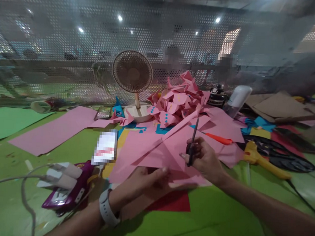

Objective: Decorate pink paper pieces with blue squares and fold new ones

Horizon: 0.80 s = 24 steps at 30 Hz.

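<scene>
My left hand (143,183), with a white watch on the wrist, pinches the near edge of a folded pink paper sheet (158,152) lying on the green table (220,221). My right hand (204,158) grips black-handled scissors (192,143), blades pointing up and away over the pink sheet. A red sheet (175,201) peeks out under the pink one.
A heap of folded pink paper pieces (183,101) sits behind, beside a small desk fan (133,81). A purple power strip with white plugs (68,185) lies at the left. At the right are a yellow-handled racket (266,164), an orange pen (217,138), a white bottle (237,98) and cardboard (283,106). A perforated metal screen stands at the back.
</scene>
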### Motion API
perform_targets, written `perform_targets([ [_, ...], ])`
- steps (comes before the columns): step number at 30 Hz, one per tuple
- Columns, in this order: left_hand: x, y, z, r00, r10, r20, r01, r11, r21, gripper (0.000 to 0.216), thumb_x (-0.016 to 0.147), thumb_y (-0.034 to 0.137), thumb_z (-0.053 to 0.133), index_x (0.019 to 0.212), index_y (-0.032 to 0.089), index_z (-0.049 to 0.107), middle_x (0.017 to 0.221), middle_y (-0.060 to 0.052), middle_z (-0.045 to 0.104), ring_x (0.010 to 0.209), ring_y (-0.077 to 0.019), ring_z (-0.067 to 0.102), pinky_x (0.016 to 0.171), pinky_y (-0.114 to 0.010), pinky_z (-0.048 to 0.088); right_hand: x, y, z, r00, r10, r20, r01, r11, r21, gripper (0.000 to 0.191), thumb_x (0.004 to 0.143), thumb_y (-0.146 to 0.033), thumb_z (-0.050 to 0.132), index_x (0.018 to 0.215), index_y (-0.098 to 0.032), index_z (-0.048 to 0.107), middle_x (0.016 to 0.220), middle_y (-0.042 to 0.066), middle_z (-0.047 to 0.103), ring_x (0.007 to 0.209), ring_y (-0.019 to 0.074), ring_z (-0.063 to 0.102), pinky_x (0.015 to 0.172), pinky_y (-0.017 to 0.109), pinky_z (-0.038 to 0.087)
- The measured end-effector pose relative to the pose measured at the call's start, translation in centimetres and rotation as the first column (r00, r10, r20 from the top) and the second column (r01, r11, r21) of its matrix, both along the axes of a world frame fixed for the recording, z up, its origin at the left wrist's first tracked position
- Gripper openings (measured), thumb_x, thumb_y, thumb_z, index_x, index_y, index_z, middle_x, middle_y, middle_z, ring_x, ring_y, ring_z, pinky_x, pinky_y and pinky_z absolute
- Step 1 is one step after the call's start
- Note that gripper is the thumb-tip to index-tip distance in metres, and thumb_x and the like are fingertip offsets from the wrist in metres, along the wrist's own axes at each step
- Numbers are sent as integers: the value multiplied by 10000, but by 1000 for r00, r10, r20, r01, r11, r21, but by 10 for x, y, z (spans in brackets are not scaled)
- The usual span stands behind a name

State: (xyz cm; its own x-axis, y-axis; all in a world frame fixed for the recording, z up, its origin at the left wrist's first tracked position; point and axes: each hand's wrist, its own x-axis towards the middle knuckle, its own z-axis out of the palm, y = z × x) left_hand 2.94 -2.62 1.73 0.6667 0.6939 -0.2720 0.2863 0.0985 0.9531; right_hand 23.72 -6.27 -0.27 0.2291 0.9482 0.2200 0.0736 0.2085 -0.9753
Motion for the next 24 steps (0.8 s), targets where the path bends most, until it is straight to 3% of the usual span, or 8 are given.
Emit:
perform_targets([
  [4, 2, -3, 1, 993, 70, -91, -75, 996, -53, 387, 801, 497, 512, 799, 182, 736, 840, -75, 723, 809, -223, 643, 775, -305, 461, -3, -3, 2, 995, 100, -30, -102, 994, -45, 434, 603, -249, 766, 882, -226, 434, 643, -83, 449, 569, 75, 452, 528, 198, 412],
  [6, -3, 0, 0, 994, 95, -51, -96, 995, -14, 362, 803, 449, 516, 712, 177, 738, 783, -81, 724, 797, -237, 644, 771, -315, 462, -1, -3, 3, 987, 158, -23, -160, 981, -111, 433, 610, -277, 764, 893, -225, 441, 659, -76, 472, 566, 79, 461, 511, 204, 415],
  [8, -11, 5, -3, 979, 203, 16, -204, 977, 54, 287, 771, 393, 561, 691, 178, 734, 722, -80, 716, 790, -251, 637, 752, -325, 469, 2, -4, 4, 980, 198, -8, -196, 963, -185, 439, 630, -326, 748, 942, -221, 458, 690, -56, 505, 555, 86, 474, 475, 206, 409],
  [10, -19, 10, -5, 939, 330, 91, -340, 931, 129, 155, 677, 302, 666, 780, 207, 732, 734, -56, 707, 851, -257, 614, 772, -316, 464, 4, -7, 7, 972, 235, 13, -224, 940, -258, 447, 655, -377, 726, 983, -211, 472, 702, -34, 532, 549, 96, 489, 440, 204, 388],
  [11, -22, 12, -6, 920, 373, 122, -388, 910, 146, 187, 640, 271, 696, 819, 224, 723, 767, -42, 702, 894, -255, 599, 793, -309, 458, 3, -9, 9, 963, 268, 28, -248, 923, -295, 436, 667, -397, 713, 981, -203, 481, 697, -26, 538, 546, 100, 492, 431, 203, 377],
  [14, -22, 15, -4, 861, 462, 211, -489, 867, 98, 177, 742, 368, 601, 722, 209, 677, 778, -29, 672, 882, -242, 613, 786, -327, 475, -1, -17, 15, 914, 397, 84, -330, 848, -414, 348, 720, -427, 664, 916, -181, 515, 701, -3, 551, 559, 100, 493, 447, 199, 362],
  [19, -12, 13, 5, 806, 542, 239, -551, 834, -34, 271, 745, 392, 613, 588, 177, 561, 624, 8, 600, 807, -220, 645, 747, -305, 487, -11, -29, 20, 844, 518, 137, -396, 775, -492, 253, 749, -395, 650, 832, -193, 523, 739, -17, 520, 642, 95, 463, 552, 187, 372],
  [24, -11, 13, 5, 823, 501, 267, -506, 861, -57, 322, 737, 389, 617, 525, 183, 490, 543, 22, 550, 784, -214, 645, 743, -301, 498, -12, -30, 26, 796, 590, 133, -434, 710, -555, 250, 763, -405, 630, 853, -201, 517, 760, -11, 520, 650, 103, 449, 579, 201, 376],
])
